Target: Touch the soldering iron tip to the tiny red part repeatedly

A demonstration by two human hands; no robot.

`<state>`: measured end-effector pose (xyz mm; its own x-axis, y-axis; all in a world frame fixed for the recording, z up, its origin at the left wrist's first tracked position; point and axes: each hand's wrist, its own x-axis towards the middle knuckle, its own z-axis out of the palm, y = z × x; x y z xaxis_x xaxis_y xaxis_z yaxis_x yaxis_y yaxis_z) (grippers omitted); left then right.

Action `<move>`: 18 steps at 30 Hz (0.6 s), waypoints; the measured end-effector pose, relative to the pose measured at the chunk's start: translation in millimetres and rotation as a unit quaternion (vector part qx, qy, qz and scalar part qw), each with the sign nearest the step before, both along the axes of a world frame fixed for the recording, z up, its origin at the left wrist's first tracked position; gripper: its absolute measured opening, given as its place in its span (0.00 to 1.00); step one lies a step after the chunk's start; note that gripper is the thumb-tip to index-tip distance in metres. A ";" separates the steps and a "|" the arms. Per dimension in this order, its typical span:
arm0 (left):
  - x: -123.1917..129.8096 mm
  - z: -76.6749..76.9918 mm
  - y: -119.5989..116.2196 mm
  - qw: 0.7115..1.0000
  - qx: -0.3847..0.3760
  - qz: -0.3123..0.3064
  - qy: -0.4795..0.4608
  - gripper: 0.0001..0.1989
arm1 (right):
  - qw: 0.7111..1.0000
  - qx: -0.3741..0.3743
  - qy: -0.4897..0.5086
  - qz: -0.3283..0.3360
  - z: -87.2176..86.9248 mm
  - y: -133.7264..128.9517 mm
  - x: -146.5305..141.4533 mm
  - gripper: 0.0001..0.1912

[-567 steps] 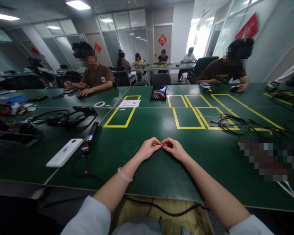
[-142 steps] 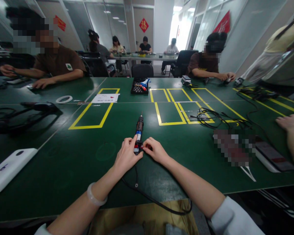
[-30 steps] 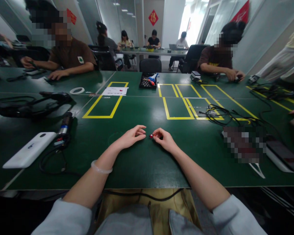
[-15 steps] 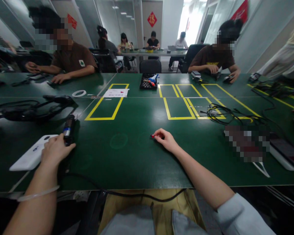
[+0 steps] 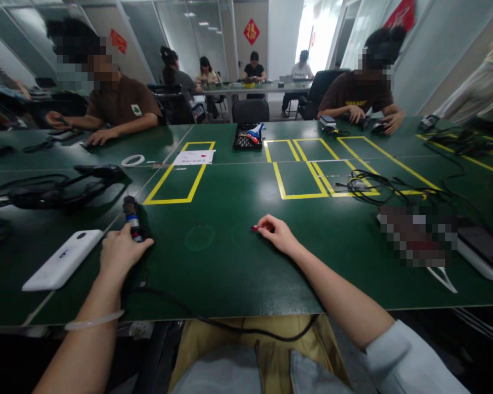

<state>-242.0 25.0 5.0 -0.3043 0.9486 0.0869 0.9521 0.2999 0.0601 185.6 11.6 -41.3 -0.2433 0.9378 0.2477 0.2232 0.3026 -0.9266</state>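
My left hand (image 5: 123, 249) is closed on the near end of a black cylindrical device (image 5: 131, 210) with a blue and silver band, at the left of the green table. Its far end points away from me, and my palm hides the near part. To the left of that hand lies a white, flat, phone-shaped block (image 5: 63, 260), apart from it. Near the middle, my right hand (image 5: 277, 232) pinches a small red and black piece (image 5: 254, 228) between thumb and forefinger, close to the tabletop. Its kind is too small to make out.
A black cable (image 5: 230, 328) sags across the table's front edge. Coiled black cords (image 5: 365, 183) and a phone (image 5: 482, 246) lie at right. Yellow tape outlines (image 5: 191, 191), a black tray of tools (image 5: 247, 143) and a tape ring (image 5: 132, 161) are farther back. People sit opposite.
My left hand has moved right with the black cylindrical device, away from the white block. My right hand stays in about the same place, still pinching the small piece.
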 end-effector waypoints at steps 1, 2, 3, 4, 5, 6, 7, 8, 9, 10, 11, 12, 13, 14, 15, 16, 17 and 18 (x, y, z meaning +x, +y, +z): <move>13.1 -0.2 -1.8 1.000 -0.007 -0.004 0.014 0.38 | 1.000 -0.001 0.000 0.001 0.2 -0.2 -0.2 0.04; 27.3 -0.5 -3.3 0.999 -0.013 -0.014 0.030 0.37 | 1.000 -0.001 -0.001 0.001 0.5 -0.4 -0.4 0.04; 42.6 -0.8 -4.6 0.999 -0.013 -0.034 0.036 0.37 | 1.000 0.000 -0.003 0.000 1.0 -0.8 -0.5 0.03; 58.7 -1.0 -5.6 0.998 -0.010 -0.061 0.035 0.37 | 1.000 0.003 -0.006 -0.001 1.6 -1.1 -0.6 0.03; 75.5 -1.2 -6.3 0.996 -0.003 -0.089 0.033 0.36 | 1.000 0.006 -0.009 -0.003 2.1 -1.5 -0.6 0.03; 92.7 -1.4 -6.8 0.993 0.005 -0.115 0.031 0.36 | 1.000 0.010 -0.012 -0.005 2.5 -1.8 -0.6 0.02; 110.1 -1.5 -7.1 0.990 0.012 -0.140 0.028 0.36 | 1.000 0.014 -0.014 -0.005 2.8 -2.1 -0.5 0.02; 127.4 -1.6 -7.4 0.986 0.018 -0.166 0.024 0.35 | 1.000 0.017 -0.015 -0.006 2.7 -2.2 -0.3 0.02; 144.4 -1.7 -7.6 0.981 0.025 -0.192 0.019 0.35 | 1.000 0.021 -0.016 -0.005 2.4 -2.3 -0.1 0.02; 160.8 -1.8 -7.8 0.976 0.030 -0.216 0.014 0.34 | 0.999 0.026 -0.018 -0.005 1.8 -2.3 0.2 0.02; 176.4 -2.0 -8.2 0.970 0.035 -0.239 0.009 0.34 | 0.999 0.033 -0.021 -0.005 1.0 -2.3 0.5 0.02; 191.1 -2.2 -8.8 0.966 0.039 -0.257 0.005 0.34 | 0.999 0.040 -0.026 -0.007 0.1 -2.3 0.9 0.02; 204.7 -2.5 -9.6 0.961 0.042 -0.273 0.001 0.35 | 0.998 0.048 -0.032 -0.012 -0.8 -2.2 1.2 0.02; 217.2 -2.8 -10.7 0.957 0.045 -0.286 -0.003 0.35 | 0.998 0.056 -0.037 -0.018 -1.7 -2.2 1.5 0.02; 228.3 -3.2 -12.2 0.954 0.046 -0.297 -0.007 0.35 | 0.997 0.063 -0.041 -0.026 -2.4 -2.3 1.7 0.02; 237.9 -3.5 -13.9 0.950 0.048 -0.308 -0.012 0.35 | 0.996 0.070 -0.042 -0.034 -3.0 -2.3 1.9 0.02; 246.0 -3.8 -15.9 0.947 0.048 -0.317 -0.016 0.35 | 0.995 0.076 -0.042 -0.041 -3.3 -2.4 2.0 0.02; 252.6 -4.1 -17.9 0.945 0.048 -0.323 -0.020 0.35 | 0.995 0.081 -0.041 -0.047 -3.4 -2.5 2.0 0.03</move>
<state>10.6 7.1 0.9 0.3316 0.9254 0.1833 0.9307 -0.3527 0.0972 187.6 9.1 -44.8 -0.1817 0.9070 0.3800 0.3310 0.4203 -0.8449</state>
